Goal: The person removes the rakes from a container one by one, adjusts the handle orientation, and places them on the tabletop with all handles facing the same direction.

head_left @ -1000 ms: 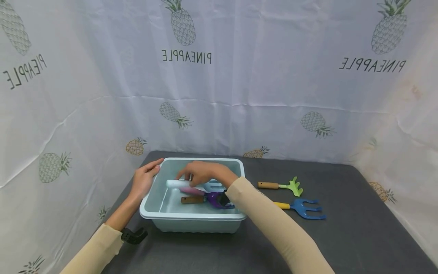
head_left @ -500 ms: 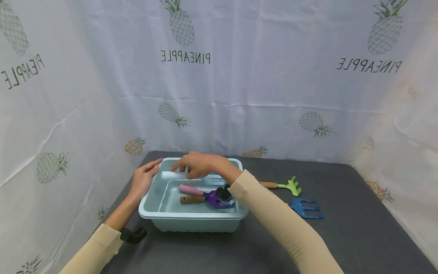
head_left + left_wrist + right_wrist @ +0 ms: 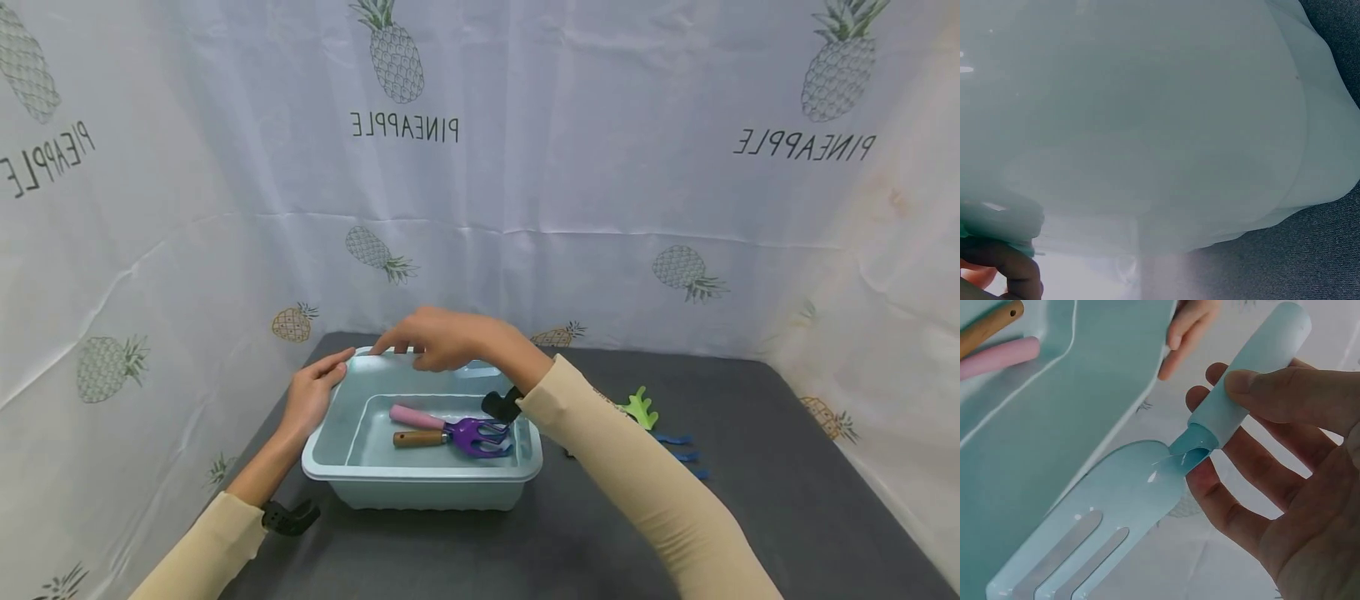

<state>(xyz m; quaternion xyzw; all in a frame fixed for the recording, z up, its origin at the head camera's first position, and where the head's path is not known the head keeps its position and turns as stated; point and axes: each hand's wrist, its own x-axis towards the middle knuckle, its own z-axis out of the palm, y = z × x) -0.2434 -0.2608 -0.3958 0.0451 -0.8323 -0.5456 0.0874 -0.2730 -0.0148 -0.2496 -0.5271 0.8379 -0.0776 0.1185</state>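
A pale blue plastic basin [image 3: 420, 472] stands on the dark table. My left hand [image 3: 311, 398] grips its left rim, and in the left wrist view curled fingers [image 3: 1013, 265] show at that rim. With thumb and fingers my right hand [image 3: 1285, 444] holds a light blue garden hand fork [image 3: 1129, 481] by its thick round handle. In the head view that hand [image 3: 442, 337] is over the basin's back rim and mostly covers the fork. Inside the basin lie a pink handle [image 3: 415, 417] and a wooden handle [image 3: 418, 438], beside a purple hand rake head [image 3: 476, 435].
Right of the basin, a green hand rake [image 3: 640, 408] lies on the dark tabletop [image 3: 765, 492]. Blue fork tines [image 3: 684, 457] show past my right sleeve [image 3: 637, 467], which hides the rest. A pineapple-print curtain [image 3: 570, 183] rises behind the table.
My right hand has lifted the light blue hand fork from low in the basin up and back to its rear rim. The left hand stays at the left rim.
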